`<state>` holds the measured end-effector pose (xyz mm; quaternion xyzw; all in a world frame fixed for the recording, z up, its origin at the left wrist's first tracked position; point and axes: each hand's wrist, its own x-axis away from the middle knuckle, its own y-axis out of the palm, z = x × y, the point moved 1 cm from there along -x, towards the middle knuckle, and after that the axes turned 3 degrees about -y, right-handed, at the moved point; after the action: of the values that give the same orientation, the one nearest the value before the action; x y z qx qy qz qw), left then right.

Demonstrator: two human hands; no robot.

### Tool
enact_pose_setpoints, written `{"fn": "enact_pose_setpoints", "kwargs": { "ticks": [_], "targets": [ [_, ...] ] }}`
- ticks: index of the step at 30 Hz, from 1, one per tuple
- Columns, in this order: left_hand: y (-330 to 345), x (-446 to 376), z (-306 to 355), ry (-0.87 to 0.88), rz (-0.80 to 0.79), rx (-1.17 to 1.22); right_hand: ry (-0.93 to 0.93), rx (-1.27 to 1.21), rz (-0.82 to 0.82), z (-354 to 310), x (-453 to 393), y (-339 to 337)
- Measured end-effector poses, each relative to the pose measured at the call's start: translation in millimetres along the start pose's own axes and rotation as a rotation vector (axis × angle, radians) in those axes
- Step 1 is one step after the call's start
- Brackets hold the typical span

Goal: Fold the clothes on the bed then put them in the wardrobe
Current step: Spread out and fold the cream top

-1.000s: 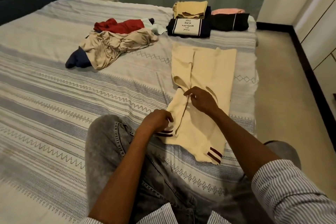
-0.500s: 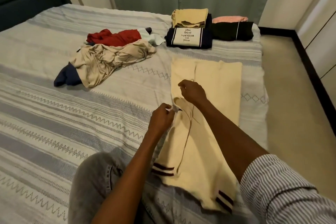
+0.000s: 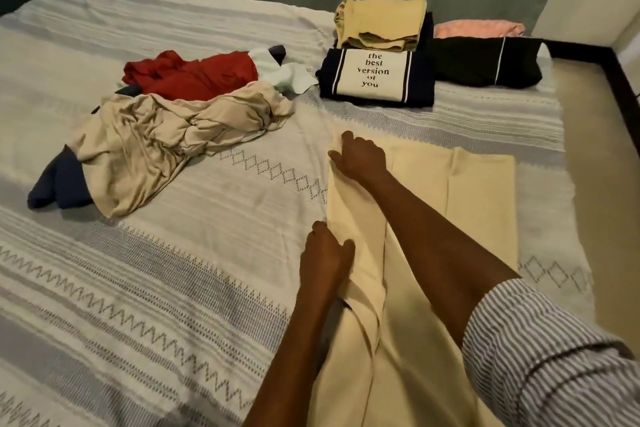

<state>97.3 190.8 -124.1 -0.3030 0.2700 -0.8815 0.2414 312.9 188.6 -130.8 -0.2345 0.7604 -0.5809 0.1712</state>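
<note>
Left of the cream garment, an unfolded heap (image 3: 180, 121) waits on the bed (image 3: 138, 253): a beige piece over a navy one, a red one behind. Your left hand (image 3: 325, 256) pinches the cream garment (image 3: 433, 218) at its near left edge, likely to keep the folded-over strip taut. Your right hand (image 3: 360, 158) presses the strip's far end, fingers curled onto the cloth, seemingly flattening the crease. Beyond the garment sit folded stacks (image 3: 377, 59), with black and pink pieces to their right.
</note>
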Motion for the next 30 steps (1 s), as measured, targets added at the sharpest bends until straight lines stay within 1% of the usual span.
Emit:
{"fn": "enact_pose_setpoints", "kwargs": {
  "ticks": [1, 3, 4, 6, 7, 8, 10, 12, 13, 15, 17, 19, 21, 22, 23, 24, 26, 28, 30],
  "targets": [
    [7.9, -22.5, 2.8, -0.011, 0.006, 0.01, -0.003, 0.015, 0.001, 2.0, -30.6, 9.8],
    [4.7, -16.1, -0.1, -0.011, 0.014, 0.044, -0.014, 0.068, -0.006, -6.7, -37.7, 10.6],
    [6.7, -31.0, 1.9, -0.019, 0.039, 0.063, -0.031, 0.073, -0.005, -8.2, -58.7, 15.5],
    [-1.5, -31.0, -0.1, -0.016, 0.099, 0.074, -0.048, 0.026, -0.001, -19.4, -65.6, 11.0],
    [-0.4, -41.5, 1.6, -0.029, 0.159, 0.068, -0.053, -0.064, -0.004, -18.2, -81.2, 14.6],
    [-3.6, -43.9, -1.4, -0.034, 0.225, 0.074, -0.044, -0.205, -0.006, -22.2, -84.5, 13.1],
    [-9.1, -45.1, 2.5, -0.011, 0.404, 0.103, 0.002, -0.618, 0.004, -18.4, -93.3, 6.7],
    [-15.2, -39.7, 6.3, 0.062, 0.549, 0.123, 0.082, -1.037, 0.079, -10.0, -97.4, -5.3],
    [-16.4, -37.9, 17.5, 0.12, 0.609, 0.118, 0.117, -1.186, 0.104, 0.6, -101.9, -18.9],
    [-16.8, -33.1, 26.5, 0.236, 0.634, 0.088, 0.168, -1.384, 0.076, 17.4, -102.2, -31.2],
    [-11.8, -29.8, 33.6, 0.369, 0.586, -0.003, 0.185, -1.377, 0.02, 33.7, -101.4, -38.6],
    [1.6, -21.7, 38.7, 0.461, 0.4, -0.162, 0.238, -1.283, 0.033, 57.1, -94.4, -37.7],
    [23.7, -17.7, 37.8, 0.43, 0.125, -0.296, 0.296, -1.128, 0.056, 81.0, -81.4, -32.7],
    [32.3, -19.2, 34.2, 0.403, 0.019, -0.345, 0.316, -1.056, 0.044, 89.5, -78.0, -26.0],
    [40.6, -23.7, 28.7, 0.405, -0.037, -0.358, 0.331, -1.012, 0.026, 96.2, -77.3, -18.2],
    [50.8, -12.0, 27.0, 0.436, -0.056, -0.351, 0.342, -0.994, -0.007, 106.8, -57.5, -21.0],
    [53.8, -14.3, 18.1, 0.516, 0.036, -0.223, 0.324, -1.073, -0.086, 108.9, -48.3, -15.9],
    [52.3, -5.7, 15.2, 0.618, 0.161, -0.101, 0.318, -1.114, -0.147, 116.0, -30.7, -24.9],
    [45.4, -0.8, 12.2, 0.637, 0.253, -0.153, 0.34, -1.079, -0.203, 120.3, -23.8, -28.5]
  ]
}}
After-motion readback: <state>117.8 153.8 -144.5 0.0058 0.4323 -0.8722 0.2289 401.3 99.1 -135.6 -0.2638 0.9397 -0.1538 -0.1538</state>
